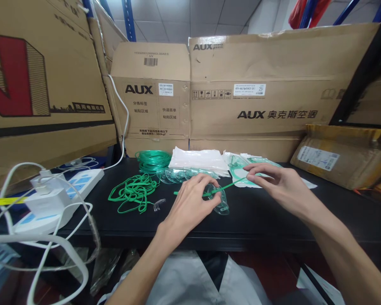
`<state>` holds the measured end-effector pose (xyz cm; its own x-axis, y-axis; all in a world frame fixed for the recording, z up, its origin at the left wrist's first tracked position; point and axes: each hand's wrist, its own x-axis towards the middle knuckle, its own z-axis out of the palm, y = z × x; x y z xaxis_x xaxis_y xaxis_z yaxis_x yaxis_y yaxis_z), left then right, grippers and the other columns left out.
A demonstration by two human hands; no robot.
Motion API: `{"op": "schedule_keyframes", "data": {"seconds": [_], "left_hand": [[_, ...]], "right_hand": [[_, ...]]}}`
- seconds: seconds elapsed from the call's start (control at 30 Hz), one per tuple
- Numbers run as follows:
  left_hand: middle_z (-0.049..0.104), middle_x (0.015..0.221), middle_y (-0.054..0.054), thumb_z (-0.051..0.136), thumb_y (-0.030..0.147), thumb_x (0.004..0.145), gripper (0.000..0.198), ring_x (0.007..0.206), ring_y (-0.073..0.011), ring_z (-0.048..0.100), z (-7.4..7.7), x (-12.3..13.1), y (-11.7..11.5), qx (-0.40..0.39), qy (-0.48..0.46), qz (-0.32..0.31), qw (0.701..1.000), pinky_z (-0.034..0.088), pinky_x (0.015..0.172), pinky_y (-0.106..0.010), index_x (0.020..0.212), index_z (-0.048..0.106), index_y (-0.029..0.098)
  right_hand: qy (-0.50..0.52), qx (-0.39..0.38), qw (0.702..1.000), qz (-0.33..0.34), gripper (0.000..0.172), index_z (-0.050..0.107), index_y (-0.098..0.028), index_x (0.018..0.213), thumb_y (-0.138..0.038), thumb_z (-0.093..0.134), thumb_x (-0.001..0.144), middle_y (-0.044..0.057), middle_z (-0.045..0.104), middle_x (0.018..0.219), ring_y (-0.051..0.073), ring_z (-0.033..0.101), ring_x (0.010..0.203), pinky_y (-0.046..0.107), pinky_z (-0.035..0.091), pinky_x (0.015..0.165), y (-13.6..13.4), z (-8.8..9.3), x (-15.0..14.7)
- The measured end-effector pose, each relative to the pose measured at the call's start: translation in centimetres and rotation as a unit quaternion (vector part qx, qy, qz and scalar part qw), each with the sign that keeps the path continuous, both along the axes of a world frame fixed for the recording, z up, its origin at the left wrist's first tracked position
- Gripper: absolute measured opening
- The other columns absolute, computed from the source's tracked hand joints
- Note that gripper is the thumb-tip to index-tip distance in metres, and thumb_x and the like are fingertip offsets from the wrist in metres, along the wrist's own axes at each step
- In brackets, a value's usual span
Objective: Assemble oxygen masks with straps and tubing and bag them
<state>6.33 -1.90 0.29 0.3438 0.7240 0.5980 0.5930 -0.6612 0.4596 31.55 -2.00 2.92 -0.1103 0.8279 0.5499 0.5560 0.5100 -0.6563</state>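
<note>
Left hand [198, 195], head view: palm down, thumb and index closed on a green strap [231, 184]; the other fingers curl over and hide part of it. Right hand [273, 180] pinches the strap's other stretch between thumb and fingertips. Strap runs straight between the two; a short end pokes out beyond the left knuckles.

Clear mask [221, 205] lies on the bench [257, 220], partly under the left hand. Taking it as clock centre: overlapping row of masks [184, 174] between 10 and 11; bags [197, 160], a white stack, at 11; coil [153, 161] of green tube at 10; loose cords [133, 192] near 9, with thin wires [158, 205] just beside them; white-and-clear packs [241, 176] with green contents at 1.

Progress, my judgement: one mask in work, midway through its strap. Whether the strap passes through the mask is hidden by the fingers. Packs at 1 look filled, so perhaps some are done. Row, cords and coil look like stock left to use; exact count not readable.
</note>
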Motion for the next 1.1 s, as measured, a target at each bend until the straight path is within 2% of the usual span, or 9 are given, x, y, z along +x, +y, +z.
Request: {"op": "schedule_keyframes", "data": {"seconds": [0.17, 0.3, 0.37, 0.5, 0.6, 0.67, 0.87, 1.0, 1.1], "left_hand": [[0.064, 0.113, 0.0, 0.065, 0.024, 0.09, 0.013, 0.11, -0.0221, 0.06, -0.3, 0.1, 0.0, 0.024, 0.019, 0.015, 0.999, 0.044, 0.094, -0.036, 0.102, 0.066, 0.027], [0.068, 0.096, 0.001, 0.066, 0.024, 0.089, 0.01, 0.097, -0.0223, 0.062, -0.6, 0.2, 0.2, 0.04, 0.051, 0.039, 0.997, 0.042, 0.091, -0.039, 0.099, 0.067, 0.026], [0.07, 0.09, 0.003, 0.066, 0.024, 0.089, 0.008, 0.093, -0.0214, 0.063, -0.7, 0.3, 0.3, 0.043, 0.05, 0.034, 0.997, 0.041, 0.091, -0.039, 0.097, 0.067, 0.026], [0.073, 0.091, 0.003, 0.066, 0.023, 0.089, 0.007, 0.092, -0.021, 0.065, -1.0, 0.6, 0.4, 0.028, 0.028, 0.016, 0.999, 0.042, 0.091, -0.038, 0.095, 0.067, 0.026], [0.073, 0.092, 0.001, 0.065, 0.025, 0.09, 0.006, 0.09, -0.0201, 0.068, -1.1, 0.8, 0.5, -0.007, -0.015, 0.02, 1.0, 0.047, 0.086, -0.034, 0.095, 0.069, 0.025], [0.074, 0.092, 0.001, 0.064, 0.025, 0.09, 0.008, 0.088, -0.0184, 0.07, -1.0, 0.7, 0.5, -0.038, -0.066, 0.013, 0.997, 0.05, 0.082, -0.03, 0.096, 0.069, 0.025], [0.077, 0.091, 0.004, 0.066, 0.03, 0.091, 0.016, 0.083, -0.016, 0.07, -0.4, 0.1, 0.9, -0.084, -0.196, -0.008, 0.977, 0.051, 0.077, -0.026, 0.107, 0.069, 0.027], [0.078, 0.097, 0.001, 0.068, 0.034, 0.091, 0.02, 0.086, -0.0164, 0.072, -0.6, 0.3, 1.2, -0.112, -0.266, -0.03, 0.957, 0.054, 0.078, -0.024, 0.109, 0.071, 0.025], [0.078, 0.098, -0.001, 0.067, 0.031, 0.091, 0.02, 0.092, -0.0163, 0.074, -0.8, 0.8, 1.1, -0.131, -0.302, -0.065, 0.942, 0.056, 0.083, -0.023, 0.109, 0.07, 0.023]], "right_hand": [[0.008, -0.007, 0.999, 0.036, 0.022, 0.073, -0.025, 0.085, -0.047, 0.069, 0.09, 0.006, 0.07, 0.119, 0.03, 0.062, 0.118, 0.043, 0.049, 0.099, -0.6, 0.0, -1.0], [0.005, -0.015, 0.996, 0.09, 0.019, 0.073, -0.027, 0.087, -0.044, 0.068, 0.092, 0.005, 0.068, 0.122, 0.028, 0.06, 0.12, 0.04, 0.049, 0.099, -1.7, 0.1, -3.1], [0.004, -0.017, 0.994, 0.109, 0.017, 0.073, -0.027, 0.088, -0.042, 0.067, 0.093, 0.004, 0.067, 0.124, 0.026, 0.06, 0.12, 0.039, 0.049, 0.1, -2.1, 0.1, -4.0], [0.024, -0.026, 0.99, 0.136, 0.014, 0.072, -0.027, 0.089, -0.038, 0.067, 0.094, 0.003, 0.067, 0.124, 0.024, 0.06, 0.121, 0.035, 0.05, 0.101, -2.4, 0.0, -5.0], [0.053, -0.035, 0.988, 0.142, 0.014, 0.07, -0.027, 0.098, -0.039, 0.067, 0.094, 0.003, 0.067, 0.122, 0.023, 0.062, 0.119, 0.034, 0.052, 0.101, -2.1, -0.3, -5.2], [0.068, -0.037, 0.991, 0.113, 0.02, 0.067, -0.026, 0.104, -0.042, 0.069, 0.092, 0.004, 0.068, 0.115, 0.023, 0.065, 0.113, 0.035, 0.055, 0.097, -1.7, -0.7, -5.1], [0.101, -0.123, 0.987, 0.037, 0.044, 0.056, -0.023, 0.109, -0.057, 0.07, 0.086, 0.004, 0.069, 0.087, 0.023, 0.071, 0.083, 0.036, 0.061, 0.069, 0.1, -2.2, -4.6], [0.075, -0.161, 0.983, 0.053, 0.042, 0.062, -0.02, 0.099, -0.06, 0.065, 0.088, 0.005, 0.071, 0.084, 0.023, 0.072, 0.079, 0.036, 0.061, 0.069, 0.4, -2.7, -5.2], [0.091, -0.166, 0.979, 0.071, 0.042, 0.066, -0.019, 0.101, -0.059, 0.065, 0.088, 0.006, 0.072, 0.089, 0.022, 0.072, 0.081, 0.035, 0.062, 0.072, 0.4, -3.1, -5.9]]}}
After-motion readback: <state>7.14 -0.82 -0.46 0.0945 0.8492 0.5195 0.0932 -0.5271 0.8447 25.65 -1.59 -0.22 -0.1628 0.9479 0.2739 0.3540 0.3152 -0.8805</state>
